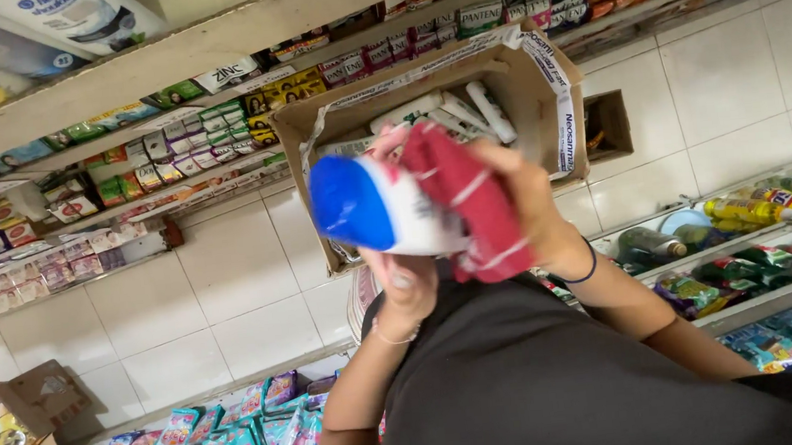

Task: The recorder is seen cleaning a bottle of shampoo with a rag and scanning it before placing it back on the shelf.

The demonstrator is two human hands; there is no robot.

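The white bottle with a blue cap (371,210) lies crosswise at frame centre, cap toward 9 o'clock. The left hand (403,284) clamps it from 6 o'clock, and the right hand (518,197), equally near, presses a red cloth (461,198) around its 3 o'clock end. The open cardboard box (536,77) sits just beyond at 12 o'clock, with bare tiled floor toward 9 o'clock.

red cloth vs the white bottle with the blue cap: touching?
Touching. The head view shows the red cloth, gripped by the right hand, pressed flat against the white bottle with no gap; the left hand grips it below.
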